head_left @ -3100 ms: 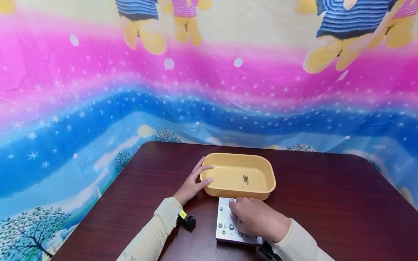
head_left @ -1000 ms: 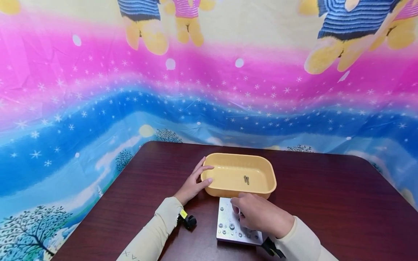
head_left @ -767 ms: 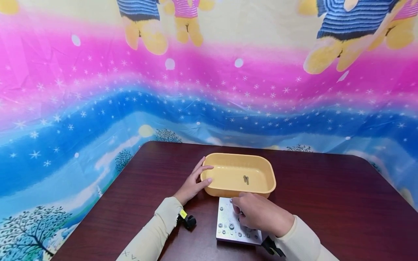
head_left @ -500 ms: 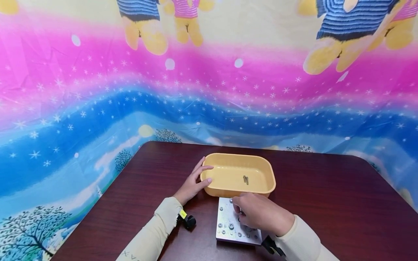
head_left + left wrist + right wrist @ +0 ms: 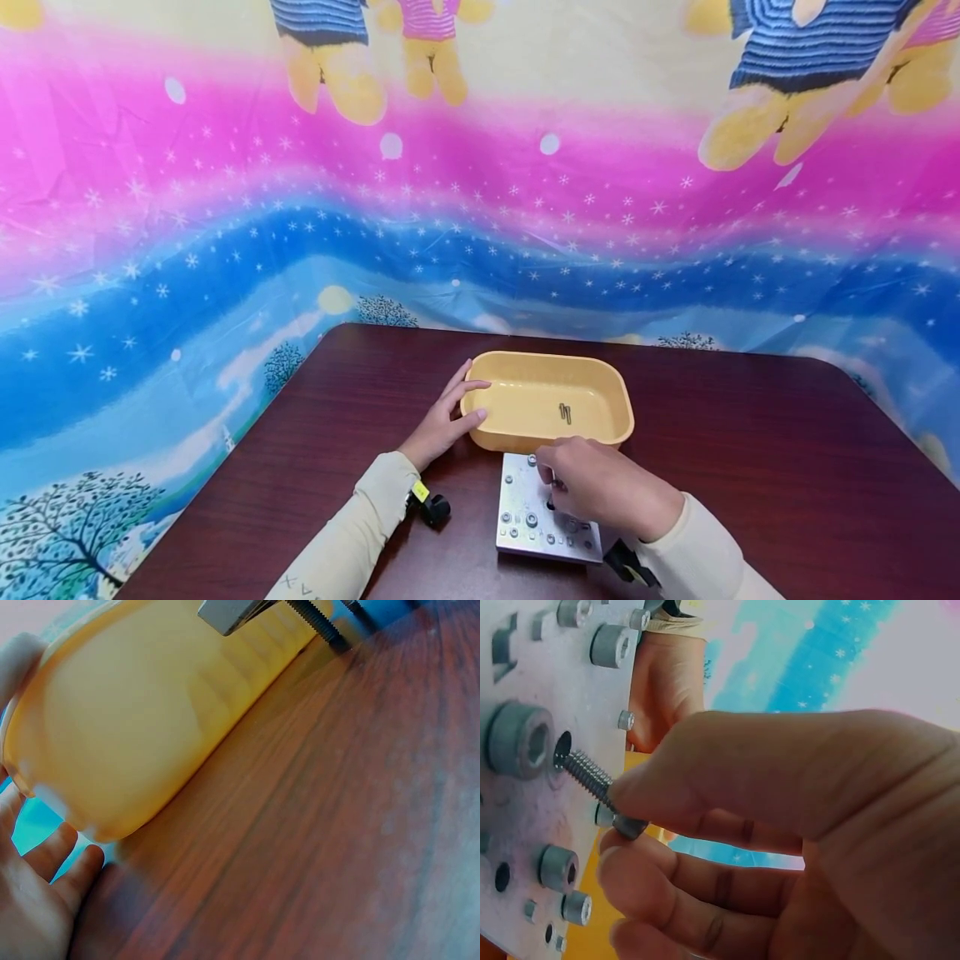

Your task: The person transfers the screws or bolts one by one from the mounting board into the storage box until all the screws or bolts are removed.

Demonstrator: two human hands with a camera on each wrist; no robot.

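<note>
My right hand (image 5: 611, 487) pinches a socket-head screw (image 5: 592, 780) between thumb and fingers, above a silver metal plate (image 5: 516, 500). In the right wrist view the screw is tilted, its threaded tip at the mouth of a hole (image 5: 563, 746) in the plate. Several other socket-head screws sit in the plate, a large one (image 5: 521, 741) close to that hole. Beyond the plate stands a yellow plastic basin (image 5: 517, 443). My left hand (image 5: 438, 427) holds the basin's left end, with the thumb over its rim. Two loose screws (image 5: 565, 413) lie on the basin's floor.
Dark reddish wooden table (image 5: 750, 467) under everything. A printed cloth (image 5: 480, 217) hangs behind its far edge. Black wrist cameras sit at both cuffs; the left one (image 5: 433, 508) is beside the plate.
My right hand has shifted a little up and to the right over the plate, uncovering more of its screws and a dark hole. My left hand and the basin stay in place.
</note>
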